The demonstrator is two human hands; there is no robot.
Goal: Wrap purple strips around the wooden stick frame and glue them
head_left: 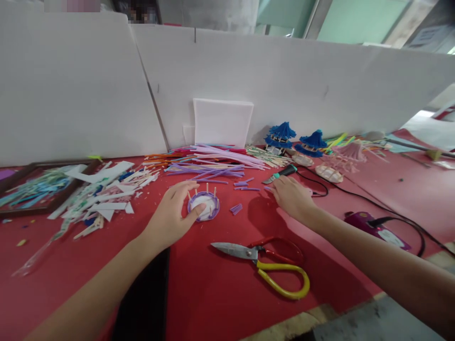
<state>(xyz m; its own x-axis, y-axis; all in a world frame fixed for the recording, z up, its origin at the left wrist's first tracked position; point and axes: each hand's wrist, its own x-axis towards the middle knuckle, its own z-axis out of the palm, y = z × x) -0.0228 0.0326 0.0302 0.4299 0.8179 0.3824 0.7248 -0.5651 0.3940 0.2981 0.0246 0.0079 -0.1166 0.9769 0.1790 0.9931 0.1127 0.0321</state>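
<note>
A small round white base with a purple rim and several short upright sticks lies on the red table. My left hand curves around it, thumb over the near side and fingers at the back. On the right, my right hand is closed low over the table, fingers pointing down. A small purple tip shows at its fingertips and a pinkish part behind it; what it grips is mostly hidden. Just beyond lies a utility knife. Short purple strips lie between the hands.
Scissors with red and yellow handles lie in front. Long coloured strips are piled behind. Paper scraps and a brown frame are left. Blue-roofed models, a purple box and black cords are right.
</note>
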